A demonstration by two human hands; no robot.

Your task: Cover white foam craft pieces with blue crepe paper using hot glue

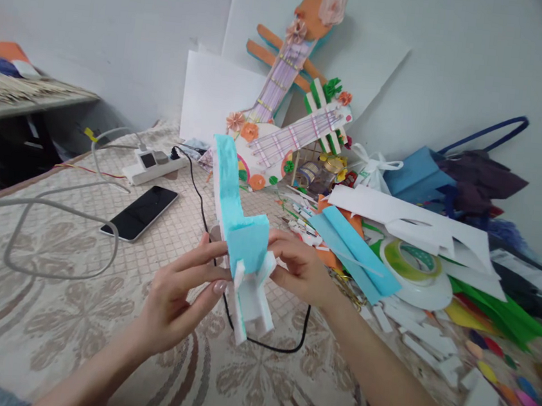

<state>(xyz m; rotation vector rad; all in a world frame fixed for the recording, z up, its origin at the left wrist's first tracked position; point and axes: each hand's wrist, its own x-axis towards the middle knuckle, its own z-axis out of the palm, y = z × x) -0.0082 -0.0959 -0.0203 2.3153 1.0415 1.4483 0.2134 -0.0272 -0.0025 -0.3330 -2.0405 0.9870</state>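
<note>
Between my hands, above the patterned tablecloth (262, 383), is a white foam craft piece with a blue covering (248, 239). Its tall blue part rises at the upper left, and white prongs point down toward me. My left hand (184, 291) grips its left side, thumb and fingers pressed against the edge. On the other side, my right hand (300, 267) holds the piece near the blue block, with some fingertips hidden behind it. A black cable (279, 349) runs behind and below the piece.
A phone (141, 214) and a power strip (153, 168) with grey cords lie left. Decorated craft instruments (284, 81) lean on the back wall. Blue paper (357, 254), a tape roll (413, 260), white foam sheets (409, 224) and many scraps cover the right side.
</note>
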